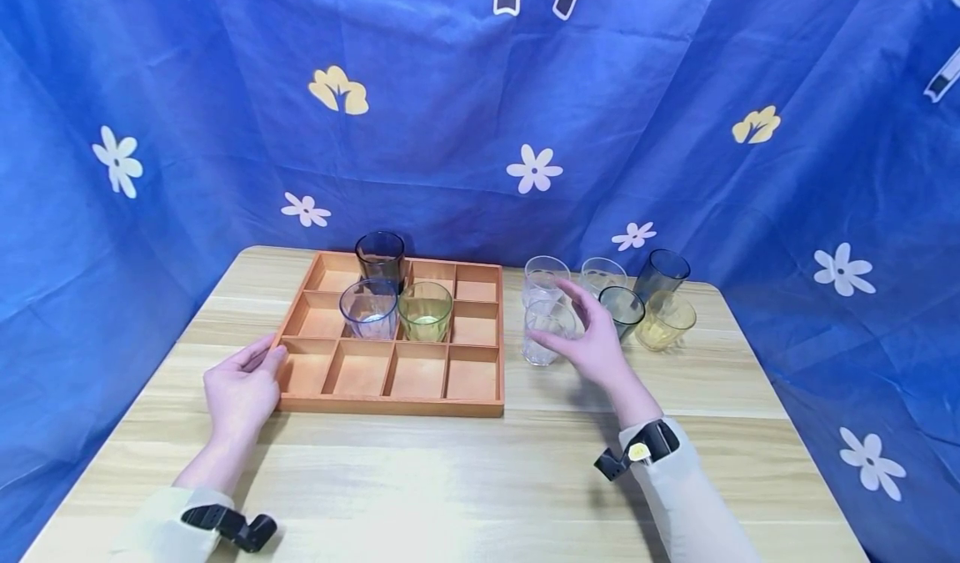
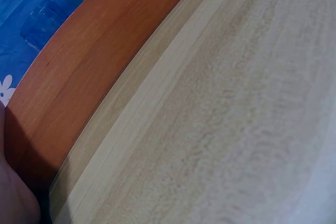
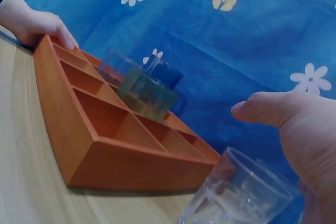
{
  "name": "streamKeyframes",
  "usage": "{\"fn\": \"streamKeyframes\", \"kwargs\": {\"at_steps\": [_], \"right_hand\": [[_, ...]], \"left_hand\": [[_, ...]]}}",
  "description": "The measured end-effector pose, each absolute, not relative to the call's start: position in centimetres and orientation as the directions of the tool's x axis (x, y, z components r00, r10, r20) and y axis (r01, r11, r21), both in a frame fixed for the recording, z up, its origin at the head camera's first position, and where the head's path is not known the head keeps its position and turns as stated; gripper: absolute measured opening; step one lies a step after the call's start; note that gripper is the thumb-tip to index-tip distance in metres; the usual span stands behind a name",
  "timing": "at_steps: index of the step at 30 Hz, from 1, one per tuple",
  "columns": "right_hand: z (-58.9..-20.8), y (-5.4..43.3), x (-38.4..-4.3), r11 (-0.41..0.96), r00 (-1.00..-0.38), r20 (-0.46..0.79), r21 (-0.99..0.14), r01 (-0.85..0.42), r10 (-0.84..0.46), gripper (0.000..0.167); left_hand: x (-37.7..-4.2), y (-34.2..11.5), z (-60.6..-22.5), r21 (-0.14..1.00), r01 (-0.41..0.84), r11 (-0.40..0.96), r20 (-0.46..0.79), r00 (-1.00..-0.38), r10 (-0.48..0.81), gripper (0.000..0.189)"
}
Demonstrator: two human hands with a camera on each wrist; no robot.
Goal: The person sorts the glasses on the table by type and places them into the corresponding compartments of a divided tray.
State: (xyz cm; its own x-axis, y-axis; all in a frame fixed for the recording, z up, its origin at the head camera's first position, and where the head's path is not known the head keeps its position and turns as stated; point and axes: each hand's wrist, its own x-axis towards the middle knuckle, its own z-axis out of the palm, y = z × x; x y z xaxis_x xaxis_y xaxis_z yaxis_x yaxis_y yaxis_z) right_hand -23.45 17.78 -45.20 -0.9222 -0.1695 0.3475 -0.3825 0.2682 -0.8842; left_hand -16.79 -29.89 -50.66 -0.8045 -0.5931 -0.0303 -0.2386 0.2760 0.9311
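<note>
My left hand [image 1: 243, 384] grips the left wall of a wooden compartment tray [image 1: 450, 406], its thumb over the rim near the front corner. In the tray stand a dark grey glass [image 1: 380, 250] in the back row, and a blue-tinted glass [image 1: 369, 309] and a green-tinted glass [image 1: 425, 313] side by side in the middle row. Right of the tray, my right hand [image 1: 596, 346] hovers around a clear glass [image 1: 542, 353], thumb and fingers spread apart. In the right wrist view the thumb is straight, apart from the clear glass [image 3: 239, 190].
Behind that glass stand two more clear glasses [image 1: 546, 269] [image 1: 603, 273]. Farther right are a dark grey glass [image 1: 662, 273], a grey-green glass [image 1: 621, 309] and a yellow glass [image 1: 666, 321]. A blue patterned cloth [image 1: 450, 129] hangs behind the wooden table [image 1: 525, 480].
</note>
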Motion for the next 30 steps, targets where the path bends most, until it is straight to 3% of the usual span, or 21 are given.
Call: {"fn": "streamKeyframes", "kwargs": {"at_steps": [13,30], "right_hand": [[-48.5,18.2,-23.9,0.323,-0.948,0.296,-0.891,-0.319,-0.118,0.096],[-50.9,17.3,-24.5,0.227,-0.966,0.243,-0.940,-0.256,-0.084,0.096]], "left_hand": [[-16.8,-30.0,-51.0,0.938,-0.249,0.240,-0.056,-0.794,-0.605,0.039],[-17.1,-29.9,-50.9,0.942,-0.231,0.242,-0.039,-0.795,-0.605,0.038]]}}
